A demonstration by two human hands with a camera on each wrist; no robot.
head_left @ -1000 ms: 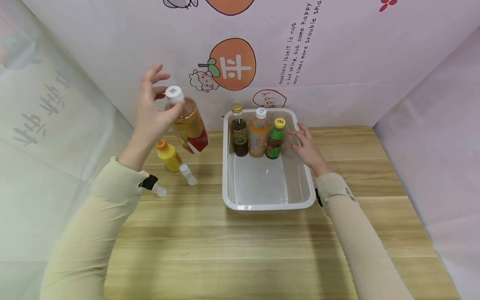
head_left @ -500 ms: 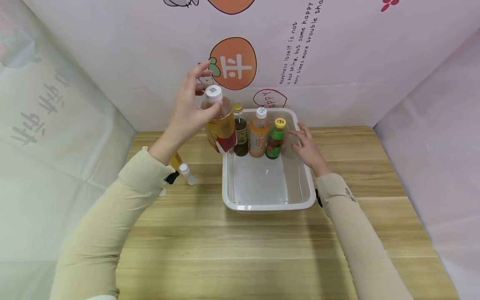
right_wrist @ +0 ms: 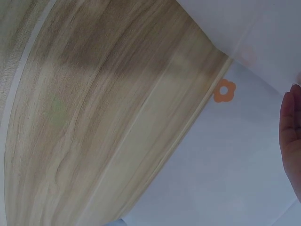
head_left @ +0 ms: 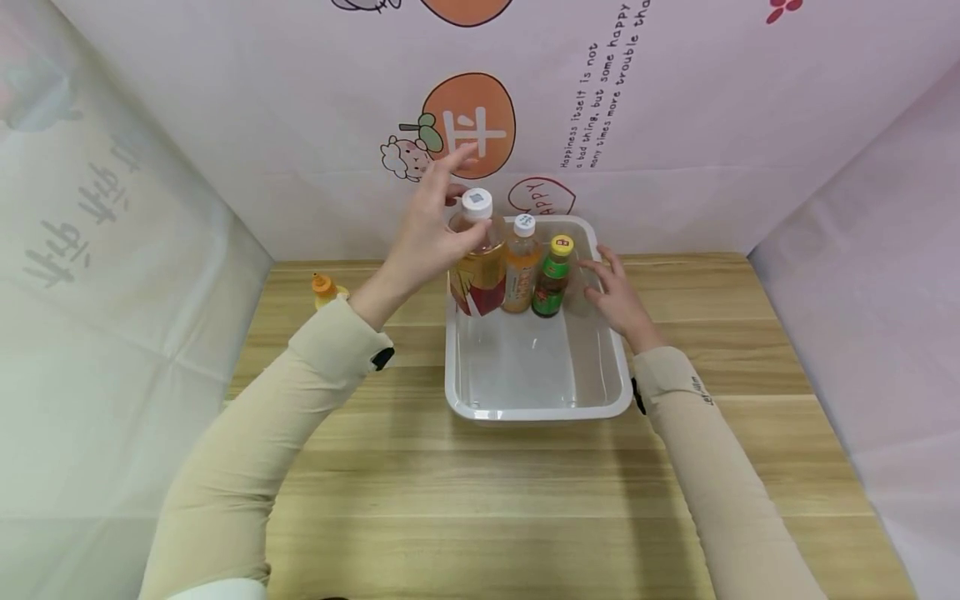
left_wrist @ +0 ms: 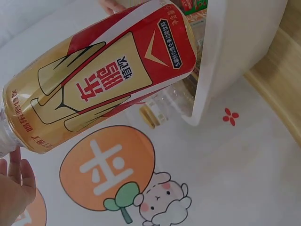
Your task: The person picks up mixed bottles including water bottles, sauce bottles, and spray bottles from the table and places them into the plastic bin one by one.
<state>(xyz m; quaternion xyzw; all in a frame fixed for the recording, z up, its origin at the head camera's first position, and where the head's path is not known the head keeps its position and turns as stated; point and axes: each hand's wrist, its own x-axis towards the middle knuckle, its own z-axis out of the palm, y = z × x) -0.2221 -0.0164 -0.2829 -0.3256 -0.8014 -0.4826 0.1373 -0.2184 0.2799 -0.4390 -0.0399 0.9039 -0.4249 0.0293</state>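
In the head view my left hand (head_left: pixel 431 237) pinches a large drink bottle (head_left: pixel 480 279) near its white cap. The bottle has a gold and red label and hangs over the left rear of a white plastic tub (head_left: pixel 540 414). Inside the tub stand an orange drink bottle (head_left: pixel 521 267) and a green-labelled bottle with a yellow cap (head_left: pixel 552 279). A gold-capped bottle (left_wrist: pixel 151 115), hidden in the head view, shows behind the held one in the left wrist view. My right hand (head_left: pixel 618 304) lies at the tub's right rim, fingers extended over its inside.
A yellow squeeze bottle with an orange cap (head_left: pixel 325 287) stands on the wooden table (head_left: pixel 465 517) left of the tub, partly hidden by my left sleeve. Printed white sheeting (head_left: pixel 337 108) walls off the table's back and sides.
My left hand has carried the large drink bottle rightward from the table's left side to above the tub, now covering the gold-capped bottle. The right hand has stayed put.
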